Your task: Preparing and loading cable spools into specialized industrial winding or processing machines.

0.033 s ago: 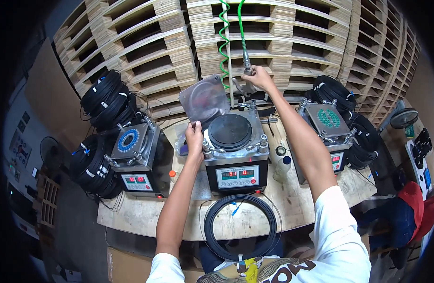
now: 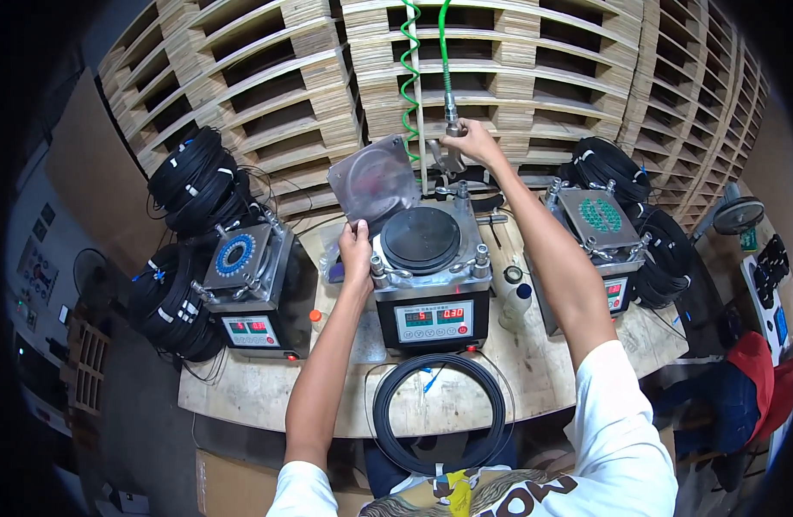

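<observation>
My left hand [image 2: 356, 252] grips the lower corner of a square, clear-grey polishing-fixture plate [image 2: 372, 179] with a round centre, held tilted up. The plate is behind and left of the middle polishing machine [image 2: 431, 297], whose round black pad [image 2: 421, 239] lies bare. My right hand [image 2: 473, 142] is raised beyond the machine, closed around a metal air blow gun [image 2: 453, 129]. A green air hose [image 2: 446, 60] runs up from the gun. Part of the gun is hidden by my fingers.
Polishing machines with loaded plates stand left [image 2: 235, 256] and right [image 2: 596, 215]. Black cable coils [image 2: 194, 177] hang beside them. A cable coil [image 2: 440, 409] lies at the front edge. Bottles [image 2: 515, 306] stand right of the middle machine. A person in red [image 2: 763, 379] is at far right.
The blow gun and its hose have shifted slightly in my right hand. The plate has moved very little, and the machines' lit displays read differently.
</observation>
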`<state>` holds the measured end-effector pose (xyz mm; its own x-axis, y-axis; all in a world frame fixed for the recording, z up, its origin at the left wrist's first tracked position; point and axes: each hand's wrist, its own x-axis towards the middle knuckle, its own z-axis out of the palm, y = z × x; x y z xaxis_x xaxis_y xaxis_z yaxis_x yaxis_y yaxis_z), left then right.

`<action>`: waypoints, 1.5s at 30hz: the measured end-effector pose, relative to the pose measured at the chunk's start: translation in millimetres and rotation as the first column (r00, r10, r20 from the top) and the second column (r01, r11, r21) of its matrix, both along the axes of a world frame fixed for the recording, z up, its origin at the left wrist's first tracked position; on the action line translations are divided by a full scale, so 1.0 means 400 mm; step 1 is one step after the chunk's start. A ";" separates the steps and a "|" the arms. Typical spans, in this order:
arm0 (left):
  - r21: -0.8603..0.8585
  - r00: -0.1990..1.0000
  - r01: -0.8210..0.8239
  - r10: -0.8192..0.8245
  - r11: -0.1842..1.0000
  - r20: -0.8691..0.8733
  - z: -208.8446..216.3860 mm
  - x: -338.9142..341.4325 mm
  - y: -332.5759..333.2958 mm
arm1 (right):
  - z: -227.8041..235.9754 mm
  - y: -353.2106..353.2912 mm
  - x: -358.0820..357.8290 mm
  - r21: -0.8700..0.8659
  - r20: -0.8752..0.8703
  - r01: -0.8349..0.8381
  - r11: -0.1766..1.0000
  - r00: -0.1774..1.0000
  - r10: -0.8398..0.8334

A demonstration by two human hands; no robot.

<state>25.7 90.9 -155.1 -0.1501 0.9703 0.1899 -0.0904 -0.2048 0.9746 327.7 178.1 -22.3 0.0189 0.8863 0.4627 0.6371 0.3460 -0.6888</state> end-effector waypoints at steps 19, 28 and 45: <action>0.062 0.988 -0.153 0.151 0.986 0.043 -0.005 0.012 -0.008 | -0.080 -0.459 -0.203 0.120 -0.647 -0.182 0.976 0.731 0.216; 0.069 0.967 -0.248 0.251 0.966 -0.038 0.001 -0.001 -0.019 | -0.087 -0.472 -0.200 0.124 -0.639 -0.118 0.985 0.750 0.171; 0.097 0.963 -0.269 0.269 0.958 0.020 0.001 0.022 -0.022 | -0.108 -0.577 -0.268 0.084 -0.693 -0.151 0.985 0.701 0.167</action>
